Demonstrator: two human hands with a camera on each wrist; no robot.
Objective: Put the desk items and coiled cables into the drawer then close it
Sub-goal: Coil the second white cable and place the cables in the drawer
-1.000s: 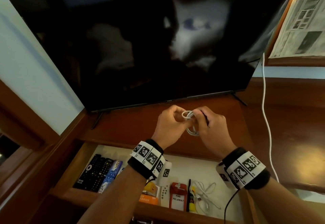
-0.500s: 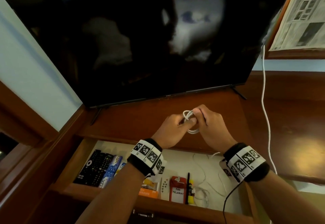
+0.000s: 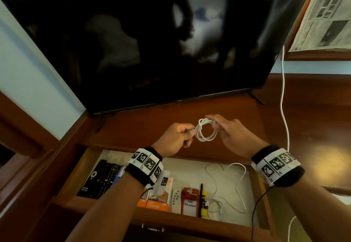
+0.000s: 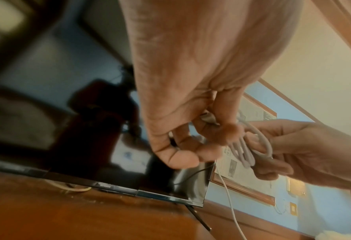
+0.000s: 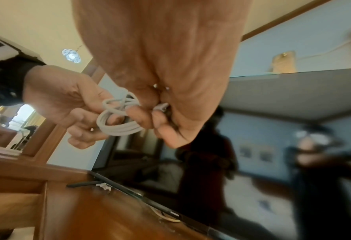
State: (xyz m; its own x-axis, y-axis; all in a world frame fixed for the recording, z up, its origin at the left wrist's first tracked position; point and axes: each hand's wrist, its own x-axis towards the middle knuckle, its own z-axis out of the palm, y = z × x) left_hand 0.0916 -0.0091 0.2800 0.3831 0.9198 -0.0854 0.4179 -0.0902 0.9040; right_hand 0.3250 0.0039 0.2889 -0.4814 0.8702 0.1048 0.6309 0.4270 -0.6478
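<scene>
A small white cable coil (image 3: 206, 130) hangs between my two hands above the desk top (image 3: 133, 128), in front of the TV. My left hand (image 3: 191, 132) pinches the coil's left side; in the left wrist view its fingers (image 4: 221, 133) also grip a connector end (image 4: 208, 118). My right hand (image 3: 215, 125) pinches the coil's upper right, and in the right wrist view the coil (image 5: 119, 121) loops over fingers of both hands. Below my wrists the wooden drawer (image 3: 171, 221) stands open.
Inside the drawer lie black remotes (image 3: 100, 179), an orange box (image 3: 157, 202), a small white remote (image 3: 175, 197), a red badge (image 3: 190, 203), a black pen (image 3: 201, 194) and a loose white cable (image 3: 233, 184). A large TV (image 3: 152, 42) stands behind. Another white cable (image 3: 283, 99) hangs at right.
My hands have drawn apart from a tight huddle, so the coil now shows as an open ring between them. The loose cable in the drawer lies more spread out.
</scene>
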